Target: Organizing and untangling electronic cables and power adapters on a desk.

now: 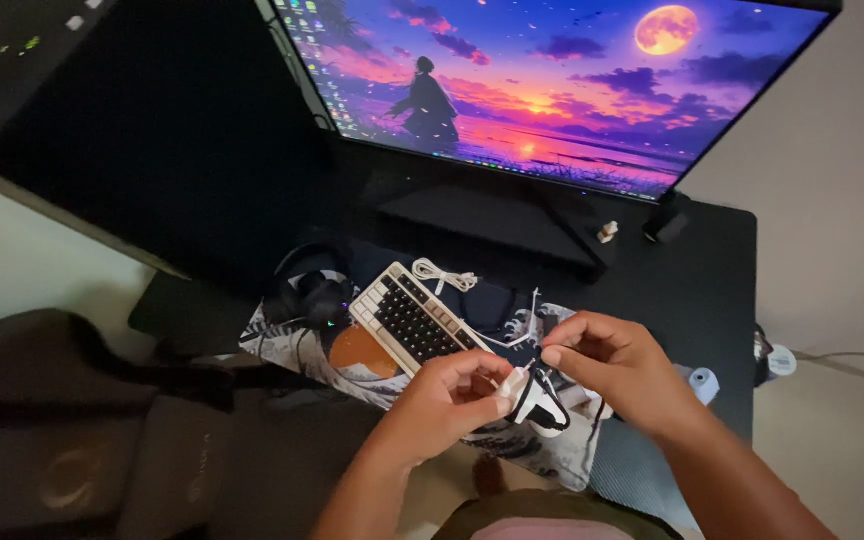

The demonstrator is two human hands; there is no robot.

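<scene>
From the head view, much of what you hold is hard to read: your left hand [452, 398] covers most of a small white plug [514, 383], so only its pale end shows past your fingertips, and I cannot tell its exact shape. The thin white cord [527, 318] running up from your right hand [607, 362] is faint against the dark tabletop [692, 280], and where it ends is unclear. A black and white mouse [548, 408] sits just below your hands, partly hidden by them. The headphones [314, 292] at the keyboard's left end merge into shadow. The monitor [552, 80] is cut off at the top edge, and the dark tower at upper left is mostly black. The chair [82, 430] at lower left is dim and cropped.

Your left hand is curled, thumb and fingers pinched around the plug, forearm rising from the lower centre. Your right hand comes in from the lower right, thumb and forefinger pressed together on the cord just beside the plug, the other fingers folded. Both hands hover close together above the patterned mat [552, 455], just right of the beige and black keyboard [412, 318]. A bundled white cable [444, 274] lies behind the keyboard
</scene>
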